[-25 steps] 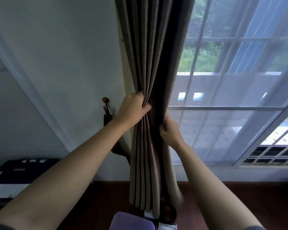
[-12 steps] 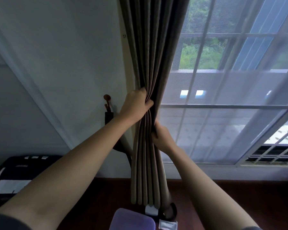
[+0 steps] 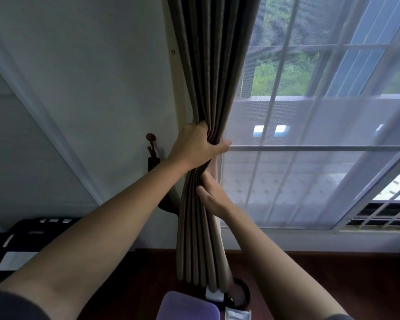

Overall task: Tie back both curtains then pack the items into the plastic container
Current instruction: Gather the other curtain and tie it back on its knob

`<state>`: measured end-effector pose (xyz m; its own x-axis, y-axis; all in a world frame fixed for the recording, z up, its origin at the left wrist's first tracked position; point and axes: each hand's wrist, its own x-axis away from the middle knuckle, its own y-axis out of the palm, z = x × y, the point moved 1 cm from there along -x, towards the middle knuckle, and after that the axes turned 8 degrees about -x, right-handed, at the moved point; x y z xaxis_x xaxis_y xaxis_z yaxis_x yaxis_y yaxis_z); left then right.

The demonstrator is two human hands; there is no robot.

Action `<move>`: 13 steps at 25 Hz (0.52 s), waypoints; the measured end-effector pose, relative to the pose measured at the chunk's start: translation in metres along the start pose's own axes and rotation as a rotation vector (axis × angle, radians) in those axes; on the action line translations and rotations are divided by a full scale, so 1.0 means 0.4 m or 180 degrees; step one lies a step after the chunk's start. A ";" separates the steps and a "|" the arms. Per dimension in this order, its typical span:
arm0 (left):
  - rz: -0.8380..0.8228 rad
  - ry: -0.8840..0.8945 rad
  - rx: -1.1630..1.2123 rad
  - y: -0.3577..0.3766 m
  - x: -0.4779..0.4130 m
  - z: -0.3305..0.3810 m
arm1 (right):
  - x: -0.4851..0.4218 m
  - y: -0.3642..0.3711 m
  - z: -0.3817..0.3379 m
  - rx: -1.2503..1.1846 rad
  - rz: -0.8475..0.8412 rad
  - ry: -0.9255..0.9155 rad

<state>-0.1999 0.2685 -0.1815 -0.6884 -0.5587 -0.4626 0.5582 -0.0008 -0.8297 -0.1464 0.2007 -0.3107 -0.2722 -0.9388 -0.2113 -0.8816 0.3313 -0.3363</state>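
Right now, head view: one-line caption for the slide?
Person's left hand grips the gathered brown curtain, right hand holds its folds just below, beside the window; wall hook untouched.

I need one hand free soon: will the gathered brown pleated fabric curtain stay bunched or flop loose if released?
Probably floppy: the brown pleated fabric curtain narrows sharply where the left hand squeezes it. Likely spreads once released, since its folds widen below the right hand. Seems fairly weighty: it hangs straight.
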 end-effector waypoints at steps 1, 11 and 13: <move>-0.0002 0.0005 -0.0041 -0.003 0.000 0.003 | -0.004 0.011 0.000 -0.0181 0.0033 -0.0018; -0.0163 -0.0360 0.0831 -0.014 0.026 -0.077 | -0.151 -0.052 -0.115 -0.1959 0.1352 0.0071; -0.0352 -0.0360 0.1187 -0.017 0.029 -0.090 | -0.195 -0.089 -0.158 -0.2100 0.1345 0.0049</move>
<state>-0.2285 0.2919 -0.1926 -0.7101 -0.6259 -0.3224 0.6276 -0.3553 -0.6927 -0.1179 0.2563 -0.2243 -0.6368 -0.7484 -0.1856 -0.7477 0.5406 0.3857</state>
